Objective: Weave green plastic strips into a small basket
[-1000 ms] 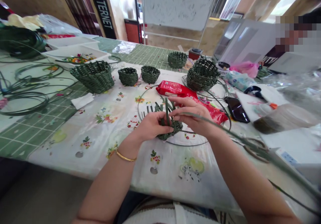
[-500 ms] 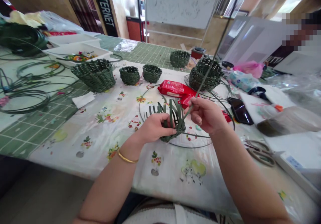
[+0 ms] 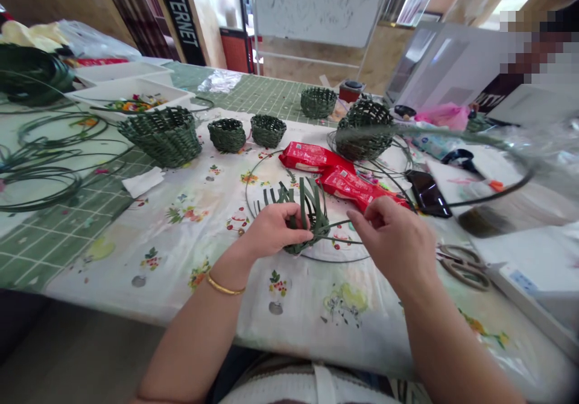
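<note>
My left hand (image 3: 278, 230) is closed on the near side of a small dark green basket (image 3: 322, 214), woven low down with loose upright strips standing above the rim. Its thumb and fingers pinch the weave and an upright strip. To the right, my right hand (image 3: 394, 240) is closed on a green weaving strip (image 3: 339, 224) that runs out from the basket's side. A long blurred length of green strip arcs over the table at the right. Beneath the basket, a thin strand loops across the floral tablecloth (image 3: 181, 271).
Finished baskets (image 3: 160, 135) stand behind, several in number. Red packets (image 3: 348, 187) lie just beyond my hands. Right of them are a phone (image 3: 427, 193), scissors (image 3: 465, 266) and a white box (image 3: 529, 289). Coiled strips (image 3: 40, 181) and white trays (image 3: 131, 99) occupy the left.
My right hand has moved right and down, drawing the strip from steeply upright to nearly level; its free length now sweeps rightward. My left hand stays on the basket.
</note>
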Demonstrator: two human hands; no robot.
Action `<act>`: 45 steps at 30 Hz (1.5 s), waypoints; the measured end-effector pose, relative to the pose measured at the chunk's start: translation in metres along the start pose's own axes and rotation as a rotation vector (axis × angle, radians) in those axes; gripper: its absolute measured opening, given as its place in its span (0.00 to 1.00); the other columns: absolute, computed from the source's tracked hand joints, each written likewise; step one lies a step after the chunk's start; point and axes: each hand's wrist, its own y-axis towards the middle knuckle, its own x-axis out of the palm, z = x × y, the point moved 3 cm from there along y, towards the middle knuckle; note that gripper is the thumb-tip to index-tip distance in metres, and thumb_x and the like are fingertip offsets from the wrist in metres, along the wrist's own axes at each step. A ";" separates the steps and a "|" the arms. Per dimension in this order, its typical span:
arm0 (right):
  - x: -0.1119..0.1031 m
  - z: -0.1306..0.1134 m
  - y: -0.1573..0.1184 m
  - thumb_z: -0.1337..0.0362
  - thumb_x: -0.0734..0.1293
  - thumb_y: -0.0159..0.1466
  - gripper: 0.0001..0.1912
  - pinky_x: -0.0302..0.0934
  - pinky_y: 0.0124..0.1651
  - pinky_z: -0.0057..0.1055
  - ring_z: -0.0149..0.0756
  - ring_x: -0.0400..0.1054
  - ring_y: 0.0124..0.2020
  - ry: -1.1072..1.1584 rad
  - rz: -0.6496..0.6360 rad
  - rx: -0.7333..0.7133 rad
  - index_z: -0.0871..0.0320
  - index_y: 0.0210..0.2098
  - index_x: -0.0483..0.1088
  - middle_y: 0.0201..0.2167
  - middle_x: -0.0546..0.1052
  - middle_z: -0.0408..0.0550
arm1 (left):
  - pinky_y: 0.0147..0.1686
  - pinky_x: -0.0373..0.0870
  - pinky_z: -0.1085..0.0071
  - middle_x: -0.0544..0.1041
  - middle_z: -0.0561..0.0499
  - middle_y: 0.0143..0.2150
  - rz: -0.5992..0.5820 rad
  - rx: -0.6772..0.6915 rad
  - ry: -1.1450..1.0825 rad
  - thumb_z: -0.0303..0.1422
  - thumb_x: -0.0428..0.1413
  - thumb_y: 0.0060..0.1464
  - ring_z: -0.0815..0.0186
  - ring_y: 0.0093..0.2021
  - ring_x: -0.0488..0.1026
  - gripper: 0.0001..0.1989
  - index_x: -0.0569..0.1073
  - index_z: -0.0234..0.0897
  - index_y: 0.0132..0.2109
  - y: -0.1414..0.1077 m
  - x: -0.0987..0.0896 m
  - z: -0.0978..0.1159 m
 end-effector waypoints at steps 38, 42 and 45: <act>0.047 -0.009 -0.010 0.52 0.66 0.57 0.14 0.48 0.25 0.27 0.30 0.60 0.22 0.453 -0.536 -0.020 0.56 0.26 0.67 0.20 0.70 0.41 | 0.27 0.66 0.77 0.74 0.53 0.28 -0.077 0.049 -0.050 0.28 0.64 0.40 0.73 0.28 0.69 0.10 0.72 0.32 0.31 0.002 -0.006 0.000; 0.030 -0.011 0.001 0.63 0.65 0.60 0.04 0.52 0.36 0.30 0.33 0.66 0.32 0.338 -0.530 -0.298 0.57 0.30 0.69 0.30 0.74 0.43 | 0.25 0.65 0.78 0.73 0.55 0.27 -0.113 0.049 -0.024 0.27 0.62 0.42 0.74 0.26 0.67 0.08 0.71 0.33 0.31 0.000 -0.003 0.000; 0.015 -0.009 0.018 0.67 0.65 0.61 0.03 0.49 0.42 0.35 0.35 0.68 0.35 0.124 -0.512 -0.406 0.56 0.30 0.70 0.29 0.75 0.43 | 0.23 0.64 0.78 0.72 0.56 0.26 -0.108 0.036 0.011 0.27 0.62 0.42 0.74 0.25 0.66 0.07 0.70 0.33 0.30 -0.001 0.000 0.002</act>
